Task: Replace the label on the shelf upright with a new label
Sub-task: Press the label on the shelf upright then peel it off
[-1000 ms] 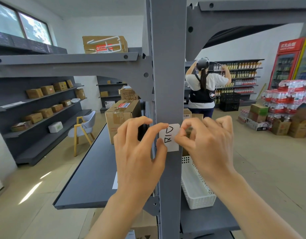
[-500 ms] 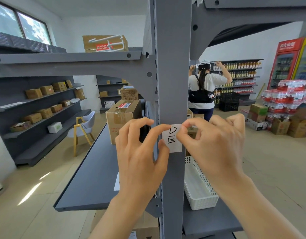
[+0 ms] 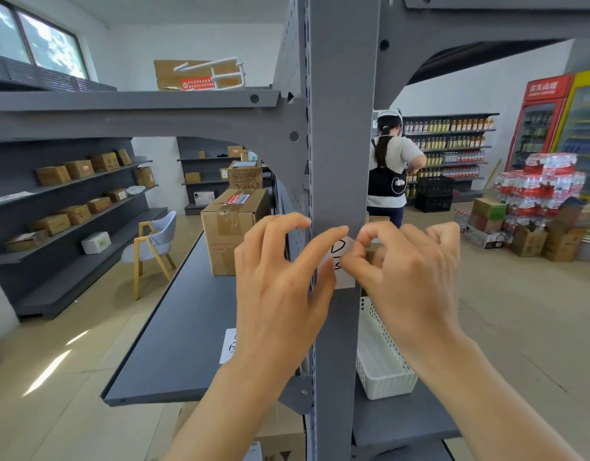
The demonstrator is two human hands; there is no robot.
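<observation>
A white label (image 3: 343, 261) with black handwriting sits on the front of the grey shelf upright (image 3: 341, 144), right in front of me. My left hand (image 3: 280, 294) has its forefinger and thumb on the label's left edge. My right hand (image 3: 406, 277) pinches the label's right edge with curled fingers, covering part of the writing. A second white label (image 3: 228, 346) lies flat on the grey shelf board (image 3: 177, 337) to the left, partly hidden behind my left wrist.
A taped cardboard box (image 3: 232, 227) stands on the left shelf board. A white perforated basket (image 3: 381, 354) sits on the right shelf. A person (image 3: 388, 171) stands behind at the bottle shelves. Water packs (image 3: 539, 188) and boxes are stacked at right; a chair (image 3: 153, 244) stands left.
My right hand has curled further over the label's right edge, hiding more of the writing. My view shifted slightly left. The person behind lowered their arms and turned right.
</observation>
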